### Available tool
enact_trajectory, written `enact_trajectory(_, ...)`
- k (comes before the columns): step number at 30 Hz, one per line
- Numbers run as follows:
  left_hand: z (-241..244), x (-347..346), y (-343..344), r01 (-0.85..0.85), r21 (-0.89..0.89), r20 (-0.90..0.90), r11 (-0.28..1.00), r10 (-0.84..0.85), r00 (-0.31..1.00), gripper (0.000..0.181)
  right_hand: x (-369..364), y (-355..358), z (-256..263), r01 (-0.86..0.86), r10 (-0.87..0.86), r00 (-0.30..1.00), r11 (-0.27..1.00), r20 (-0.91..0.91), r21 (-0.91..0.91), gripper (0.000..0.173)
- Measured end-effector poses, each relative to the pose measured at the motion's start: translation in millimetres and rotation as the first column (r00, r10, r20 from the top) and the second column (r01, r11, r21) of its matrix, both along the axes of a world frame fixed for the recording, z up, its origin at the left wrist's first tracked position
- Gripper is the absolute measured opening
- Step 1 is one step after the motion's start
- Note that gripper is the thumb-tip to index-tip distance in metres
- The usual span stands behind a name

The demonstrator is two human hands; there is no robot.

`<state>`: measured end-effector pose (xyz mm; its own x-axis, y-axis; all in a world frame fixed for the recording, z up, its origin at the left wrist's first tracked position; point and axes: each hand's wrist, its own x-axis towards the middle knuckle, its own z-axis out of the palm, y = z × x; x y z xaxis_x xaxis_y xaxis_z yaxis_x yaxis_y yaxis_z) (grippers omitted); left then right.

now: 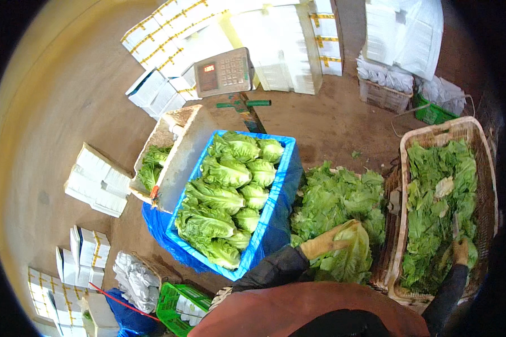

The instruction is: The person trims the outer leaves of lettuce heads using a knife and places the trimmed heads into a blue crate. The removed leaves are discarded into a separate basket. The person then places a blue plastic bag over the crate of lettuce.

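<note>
Bent around a leafy green lettuce head, my left hand wears a tan glove. Beneath it lies a pile of loose lettuce leaves. My right hand, also gloved, grips a knife with its blade pointing away from me, over a large worn crate filled with leaves. Left of my left hand stands a box lined with blue plastic, packed with trimmed lettuce heads in rows, their cut ends mostly towards the right.
A scale display on a post stands beyond the blue-lined box. White foam boxes are stacked behind it. A foam box with lettuce adjoins the blue one. A green crate sits at lower left, and crates with white bags at upper right.
</note>
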<state>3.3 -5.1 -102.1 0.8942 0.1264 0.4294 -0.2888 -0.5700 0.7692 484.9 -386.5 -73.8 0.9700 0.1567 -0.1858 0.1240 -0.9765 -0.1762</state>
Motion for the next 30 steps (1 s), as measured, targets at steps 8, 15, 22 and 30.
enact_trajectory(8,91,-54,34,-0.47,-0.406,-0.353,0.784,0.34,0.872,0.06,-209,190,102,-0.655,0.647,0.729,0.566,0.223,0.501,0.037)
enact_trajectory(15,140,-81,35,-0.533,-0.386,-0.46,0.753,0.343,0.819,0.056,-305,259,163,-0.828,0.884,0.382,0.198,0.268,0.524,0.051)
enact_trajectory(22,146,-84,32,-0.494,-0.41,-0.401,0.767,0.334,0.853,0.057,-326,267,163,-0.918,0.958,0.135,0.025,0.251,0.395,0.072)
enact_trajectory(30,136,-73,30,-0.511,-0.231,-0.41,0.828,0.394,0.823,0.055,-324,262,141,-0.908,0.886,0.253,0.08,0.389,0.41,0.045)
